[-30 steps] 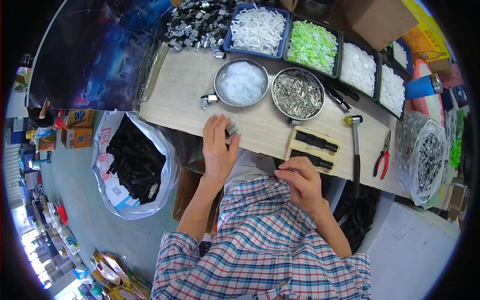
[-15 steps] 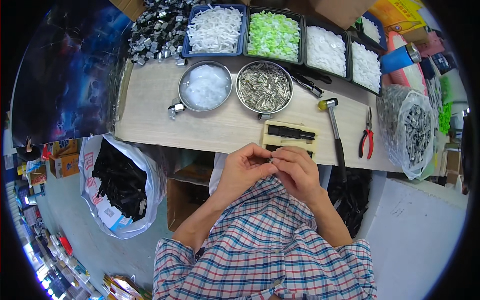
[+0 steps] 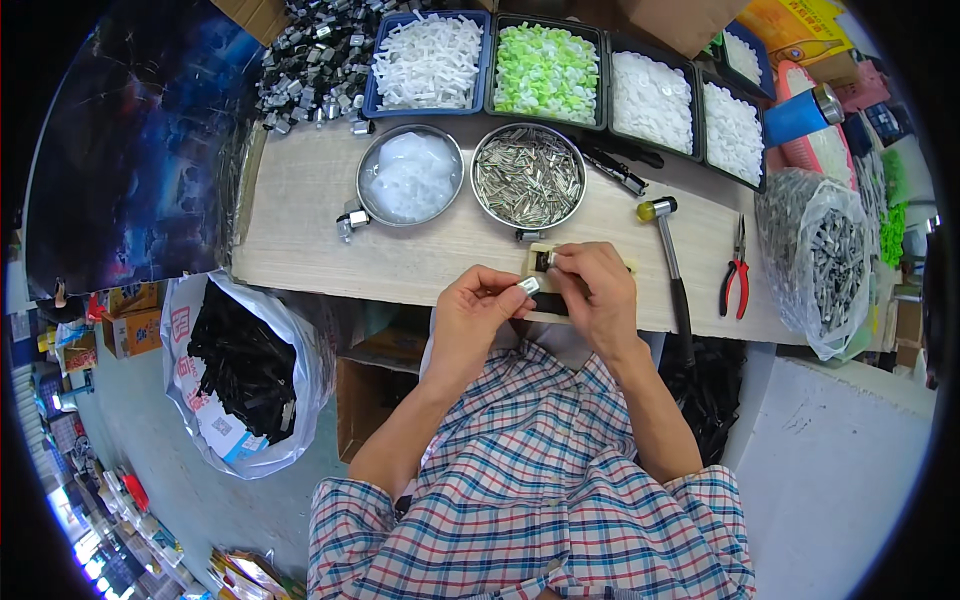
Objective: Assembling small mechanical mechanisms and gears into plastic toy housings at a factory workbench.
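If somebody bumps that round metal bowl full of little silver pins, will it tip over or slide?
The bowl looks wide, shallow and flat-bottomed, so it would probably slide on the wooden table rather than tip. Heaped with metal pins, it is likely heavy for its size. A hard bump might still scatter some loose pins over the low rim.

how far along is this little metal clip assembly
Done: a pile of dark assembled metal clips lies at the bench's far left. In hand: the left hand pinches a small silver metal piece, and the right hand presses on the pale jig block. Left: the round steel bowl of silver pins and the trays of white plastic parts remain full.
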Action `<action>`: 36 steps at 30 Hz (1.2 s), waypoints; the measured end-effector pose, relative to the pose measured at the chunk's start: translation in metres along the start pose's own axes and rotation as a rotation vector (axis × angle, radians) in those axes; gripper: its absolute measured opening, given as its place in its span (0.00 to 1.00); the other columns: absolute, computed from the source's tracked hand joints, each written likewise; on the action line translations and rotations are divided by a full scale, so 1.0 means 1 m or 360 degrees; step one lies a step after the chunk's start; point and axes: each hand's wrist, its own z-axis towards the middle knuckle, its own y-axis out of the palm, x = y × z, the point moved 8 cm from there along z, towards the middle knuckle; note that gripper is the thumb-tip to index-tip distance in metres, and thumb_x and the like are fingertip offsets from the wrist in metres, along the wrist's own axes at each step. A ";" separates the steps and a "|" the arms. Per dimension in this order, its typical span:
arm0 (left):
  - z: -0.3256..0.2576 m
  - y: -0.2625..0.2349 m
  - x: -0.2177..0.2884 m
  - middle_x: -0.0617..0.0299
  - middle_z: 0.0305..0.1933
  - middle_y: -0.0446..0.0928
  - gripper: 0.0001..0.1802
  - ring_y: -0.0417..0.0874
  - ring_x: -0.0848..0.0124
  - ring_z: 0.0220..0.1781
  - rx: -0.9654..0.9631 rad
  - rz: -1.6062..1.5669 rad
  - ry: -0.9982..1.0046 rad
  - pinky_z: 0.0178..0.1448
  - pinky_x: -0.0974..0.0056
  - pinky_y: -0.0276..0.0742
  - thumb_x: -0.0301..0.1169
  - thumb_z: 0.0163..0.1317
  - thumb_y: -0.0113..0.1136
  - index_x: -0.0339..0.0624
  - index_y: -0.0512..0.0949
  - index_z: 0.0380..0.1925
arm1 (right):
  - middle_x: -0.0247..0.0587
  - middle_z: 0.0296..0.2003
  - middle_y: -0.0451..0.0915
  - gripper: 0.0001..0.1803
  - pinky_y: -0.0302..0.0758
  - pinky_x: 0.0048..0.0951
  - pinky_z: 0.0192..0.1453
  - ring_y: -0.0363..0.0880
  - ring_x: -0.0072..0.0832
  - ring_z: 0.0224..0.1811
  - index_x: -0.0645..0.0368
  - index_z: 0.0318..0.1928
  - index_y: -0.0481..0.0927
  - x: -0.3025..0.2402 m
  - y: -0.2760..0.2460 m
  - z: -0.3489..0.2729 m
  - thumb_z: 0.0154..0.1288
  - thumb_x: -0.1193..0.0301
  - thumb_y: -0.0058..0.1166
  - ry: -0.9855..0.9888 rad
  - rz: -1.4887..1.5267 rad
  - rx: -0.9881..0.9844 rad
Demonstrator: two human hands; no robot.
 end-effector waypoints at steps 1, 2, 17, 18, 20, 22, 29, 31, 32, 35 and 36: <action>-0.002 0.001 0.008 0.56 0.43 0.84 0.08 0.86 0.73 0.40 0.0040 0.0224 0.0176 0.46 0.69 0.83 0.20 0.68 0.64 0.32 0.80 0.46 | 0.41 0.42 0.86 0.12 0.79 0.39 0.49 0.82 0.41 0.46 0.60 0.38 0.82 -0.003 0.003 0.003 0.52 0.80 0.67 -0.0119 -0.0231 -0.0042; -0.005 0.002 0.016 0.54 0.43 0.84 0.08 0.87 0.70 0.42 0.0080 0.0447 0.0353 0.48 0.67 0.84 0.18 0.67 0.64 0.32 0.80 0.45 | 0.40 0.43 0.86 0.12 0.79 0.39 0.50 0.82 0.42 0.47 0.59 0.38 0.82 -0.007 0.006 0.004 0.52 0.80 0.67 -0.0239 -0.0461 -0.0084; -0.034 0.062 0.032 0.46 0.47 0.84 0.12 0.86 0.50 0.52 -0.0597 0.2021 0.1835 0.55 0.51 0.84 0.20 0.50 0.66 0.30 0.83 0.37 | 0.37 0.46 0.87 0.12 0.77 0.38 0.55 0.82 0.38 0.50 0.59 0.41 0.83 -0.009 0.007 0.001 0.54 0.76 0.66 -0.0391 -0.0615 -0.0187; -0.034 0.062 0.032 0.46 0.47 0.84 0.12 0.86 0.50 0.52 -0.0600 0.2017 0.1844 0.55 0.51 0.84 0.20 0.50 0.66 0.30 0.83 0.37 | 0.38 0.48 0.86 0.12 0.76 0.39 0.56 0.82 0.38 0.52 0.60 0.42 0.83 -0.011 0.010 0.001 0.55 0.76 0.66 -0.0426 -0.0710 -0.0248; -0.036 0.060 0.027 0.47 0.51 0.84 0.14 0.85 0.51 0.57 -0.0641 0.2224 0.1880 0.58 0.52 0.84 0.22 0.53 0.65 0.32 0.84 0.41 | 0.39 0.48 0.85 0.11 0.77 0.39 0.56 0.81 0.40 0.52 0.60 0.41 0.83 -0.021 0.008 0.002 0.55 0.78 0.66 -0.0422 -0.0743 -0.0259; -0.040 0.053 0.019 0.49 0.55 0.83 0.17 0.83 0.51 0.61 -0.0673 0.2383 0.1907 0.62 0.50 0.81 0.24 0.54 0.64 0.34 0.84 0.46 | 0.41 0.49 0.85 0.10 0.77 0.40 0.56 0.81 0.42 0.52 0.61 0.40 0.83 -0.025 0.004 0.008 0.56 0.79 0.65 -0.0418 -0.0772 -0.0273; -0.046 0.030 -0.004 0.59 0.73 0.74 0.28 0.71 0.52 0.76 -0.0698 0.2843 0.1568 0.77 0.41 0.61 0.28 0.59 0.61 0.42 0.78 0.63 | 0.46 0.46 0.83 0.09 0.79 0.39 0.50 0.81 0.43 0.48 0.64 0.43 0.82 0.002 -0.031 0.093 0.62 0.81 0.62 -0.0377 -0.0484 0.0161; -0.047 0.030 -0.008 0.58 0.75 0.71 0.28 0.69 0.52 0.77 -0.0703 0.2862 0.1567 0.79 0.42 0.58 0.28 0.62 0.58 0.41 0.76 0.65 | 0.47 0.45 0.83 0.07 0.80 0.37 0.43 0.83 0.43 0.41 0.64 0.43 0.81 0.018 -0.033 0.118 0.65 0.80 0.61 -0.0332 -0.0510 0.0275; -0.046 0.030 -0.010 0.57 0.77 0.68 0.29 0.67 0.53 0.78 -0.0702 0.2881 0.1561 0.80 0.43 0.56 0.28 0.65 0.56 0.41 0.74 0.68 | 0.47 0.45 0.83 0.07 0.80 0.37 0.43 0.83 0.43 0.41 0.64 0.43 0.81 0.026 -0.031 0.130 0.65 0.80 0.61 -0.0330 -0.0513 0.0280; -0.048 0.035 -0.003 0.52 0.70 0.75 0.28 0.73 0.50 0.74 -0.0611 0.2630 0.1707 0.76 0.41 0.64 0.23 0.59 0.60 0.39 0.77 0.63 | 0.46 0.45 0.81 0.06 0.81 0.39 0.40 0.83 0.44 0.36 0.64 0.42 0.81 0.044 -0.023 0.157 0.65 0.79 0.62 -0.0282 -0.0652 0.0282; -0.046 0.038 -0.002 0.52 0.70 0.75 0.28 0.73 0.50 0.74 -0.0605 0.2633 0.1706 0.76 0.41 0.64 0.23 0.59 0.60 0.39 0.77 0.63 | 0.47 0.44 0.81 0.06 0.81 0.40 0.40 0.84 0.46 0.35 0.64 0.41 0.81 0.047 -0.021 0.163 0.65 0.76 0.63 -0.0224 -0.0765 0.0286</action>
